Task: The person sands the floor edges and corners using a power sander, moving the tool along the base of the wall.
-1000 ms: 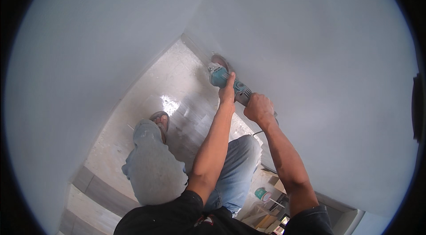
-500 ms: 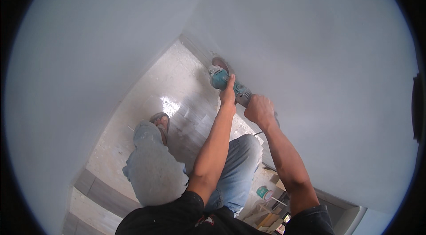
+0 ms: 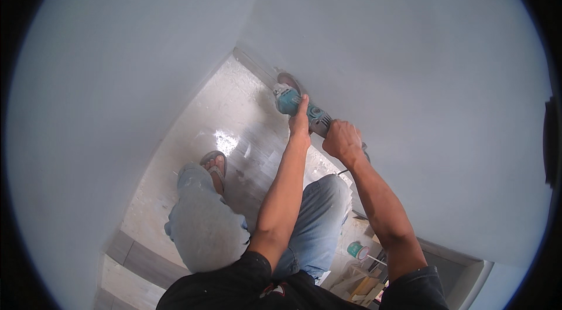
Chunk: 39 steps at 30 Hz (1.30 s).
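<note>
Both my hands hold an angle grinder with a teal body and a dark grey rear part. Around the body near its head, my left hand is closed, with the thumb laid along the top. My right hand wraps round the rear handle, and a cord trails off below it. The reddish-brown disc stands at the foot of the right-hand wall, by the grey baseboard strip. Whether the disc touches the wall or strip, I cannot tell.
Left of me rises another grey wall, meeting the right one in a corner. Dusty floor lies between them, with my sandalled foot on it. Behind my right knee are a teal can, wood pieces and a doorway frame.
The view has shifted slightly. My hands and the grinder keep nearly the same place along the wall's foot, the grip unchanged.
</note>
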### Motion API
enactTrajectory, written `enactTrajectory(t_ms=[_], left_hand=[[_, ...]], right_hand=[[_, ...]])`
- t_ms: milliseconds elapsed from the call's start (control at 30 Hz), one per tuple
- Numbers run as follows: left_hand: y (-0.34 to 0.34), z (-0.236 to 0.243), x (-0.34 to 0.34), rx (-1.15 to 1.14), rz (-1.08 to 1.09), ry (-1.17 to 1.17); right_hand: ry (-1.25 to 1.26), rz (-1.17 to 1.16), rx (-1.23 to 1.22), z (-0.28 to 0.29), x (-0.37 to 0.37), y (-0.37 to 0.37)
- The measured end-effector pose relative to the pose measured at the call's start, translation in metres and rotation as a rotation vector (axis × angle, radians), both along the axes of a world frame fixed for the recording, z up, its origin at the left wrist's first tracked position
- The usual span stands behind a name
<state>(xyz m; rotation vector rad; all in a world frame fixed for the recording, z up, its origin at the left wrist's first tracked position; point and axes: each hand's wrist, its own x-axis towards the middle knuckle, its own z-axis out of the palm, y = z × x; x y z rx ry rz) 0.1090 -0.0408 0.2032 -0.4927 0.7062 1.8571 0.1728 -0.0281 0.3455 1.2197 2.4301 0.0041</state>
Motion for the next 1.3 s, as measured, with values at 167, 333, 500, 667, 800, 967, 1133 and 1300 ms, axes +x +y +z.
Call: enactTrajectory(t_ms=[167,333,500,667,800,967,1133,1300], left_hand=[[-0.003,0.012,-0.010,0.020,0.005,-0.021],[-0.006,0.019,-0.007,0.060,-0.003,-0.042],[0.000,0.008,0.003,-0.002,0.001,-0.005],[-0.001,0.013,-0.009,-0.002,0.023,0.029],[-0.006,0.017,-0.017,0.026,0.006,0.008],[-0.005,0.013,-0.007,-0.013,-0.013,0.034],[-0.003,0.014,-0.006,-0.033,0.008,0.042],[-0.007,0.008,-0.027,-0.009,0.005,0.049]], right_hand=[[0.031,-0.030,-0.025,0.007,-0.006,-0.001],[0.046,0.005,-0.005,0.008,-0.001,-0.002],[-0.006,-0.053,-0.022,0.010,0.002,-0.003],[0.001,-0.076,-0.036,0.008,-0.005,-0.001],[0.023,-0.081,-0.053,0.011,-0.012,-0.005],[0.041,-0.031,-0.057,0.005,0.001,-0.001],[0.070,-0.074,-0.044,0.005,0.002,-0.002],[0.103,-0.041,-0.074,0.007,-0.016,-0.007]])
